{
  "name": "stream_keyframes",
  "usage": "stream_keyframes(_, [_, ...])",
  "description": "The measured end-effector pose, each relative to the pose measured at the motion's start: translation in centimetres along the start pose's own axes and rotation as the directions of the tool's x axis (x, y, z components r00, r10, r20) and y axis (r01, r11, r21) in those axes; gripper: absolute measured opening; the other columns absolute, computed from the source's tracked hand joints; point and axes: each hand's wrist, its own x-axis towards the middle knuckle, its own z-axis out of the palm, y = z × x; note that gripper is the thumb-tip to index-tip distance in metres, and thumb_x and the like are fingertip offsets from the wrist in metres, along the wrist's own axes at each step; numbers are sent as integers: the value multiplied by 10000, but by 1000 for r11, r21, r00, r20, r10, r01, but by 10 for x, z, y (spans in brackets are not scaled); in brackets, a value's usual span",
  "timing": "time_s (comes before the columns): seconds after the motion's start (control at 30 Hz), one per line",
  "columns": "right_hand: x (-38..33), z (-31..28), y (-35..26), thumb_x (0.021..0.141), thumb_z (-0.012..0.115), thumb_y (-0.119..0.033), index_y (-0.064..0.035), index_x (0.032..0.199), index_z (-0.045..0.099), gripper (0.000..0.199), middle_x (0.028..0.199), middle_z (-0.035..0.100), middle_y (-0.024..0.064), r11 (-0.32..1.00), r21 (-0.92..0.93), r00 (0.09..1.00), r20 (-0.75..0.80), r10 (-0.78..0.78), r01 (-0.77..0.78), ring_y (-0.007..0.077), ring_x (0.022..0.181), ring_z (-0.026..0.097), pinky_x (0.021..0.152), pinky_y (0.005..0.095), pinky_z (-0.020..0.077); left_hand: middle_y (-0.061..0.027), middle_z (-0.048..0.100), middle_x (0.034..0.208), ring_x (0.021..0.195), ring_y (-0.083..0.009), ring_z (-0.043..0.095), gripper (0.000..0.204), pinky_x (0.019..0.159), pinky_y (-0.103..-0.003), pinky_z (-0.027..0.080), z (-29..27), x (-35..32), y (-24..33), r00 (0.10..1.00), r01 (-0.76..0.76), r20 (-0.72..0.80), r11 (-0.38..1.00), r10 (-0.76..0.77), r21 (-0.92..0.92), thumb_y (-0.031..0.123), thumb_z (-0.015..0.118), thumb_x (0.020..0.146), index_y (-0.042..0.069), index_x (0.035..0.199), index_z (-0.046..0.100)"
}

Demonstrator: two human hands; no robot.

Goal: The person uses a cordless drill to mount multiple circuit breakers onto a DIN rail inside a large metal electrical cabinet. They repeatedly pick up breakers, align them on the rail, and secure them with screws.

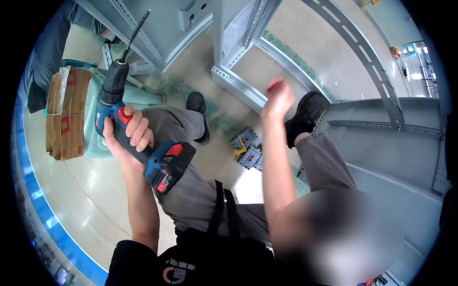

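Observation:
My left hand is wrapped round the grip of a blue and black cordless drill. A long thin drill bit sticks up from its chuck, toward the grey metal cabinet frame at the far left. The battery pack, black with red, faces back toward my body. My right hand is raised over the floor beside a perforated metal rail; motion smears its fingers, and I can make out nothing held in it. Below and left of that hand, grey circuit breakers with a yellow tie lie on the floor.
On the left, an opened cardboard box rests on a pale green stool. Another person's leg shows at the far left. Grey cabinet panels and a curved-looking slotted rail stand on the right. My shoes are among the frames.

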Motion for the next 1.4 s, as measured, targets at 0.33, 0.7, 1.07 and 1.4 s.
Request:
stream_keyframes(0.33, [-96,-235,230,828,518,-267,-14,948,710,339,996,680,235,-7,-959,822,-245,514,-282,398,972,652,843,453,509,-68,460,661,451,-130,460,415,325,-246,435,-14,5,7,999,-18,32,997,16,75,384,558,949,-7,988,427])
stream_keyframes(0.7, [-100,-213,213,819,527,-300,-62,876,746,328,921,693,222,-26,-947,872,-305,383,-320,398,921,665,845,461,511,-79,510,703,410,-139,499,451,336,-272,475,-20,24,8,982,140,100,970,-162,197,430,619,917,29,981,424])
stream_keyframes(1.07, [-95,-175,227,892,532,-226,-1,1250,533,422,757,628,102,633,-631,890,-378,255,-449,180,606,600,615,340,524,-70,507,615,403,-164,525,457,352,-307,507,-24,18,11,991,103,71,980,-116,169,411,643,905,9,987,442])
stream_keyframes(1.4, [-109,-222,282,775,653,-684,-160,1403,397,857,1158,502,160,370,486,143,-441,886,-792,242,924,520,766,400,531,-95,515,618,373,-194,516,426,336,-332,506,-20,23,14,981,169,47,955,-186,245,381,626,914,8,982,433])
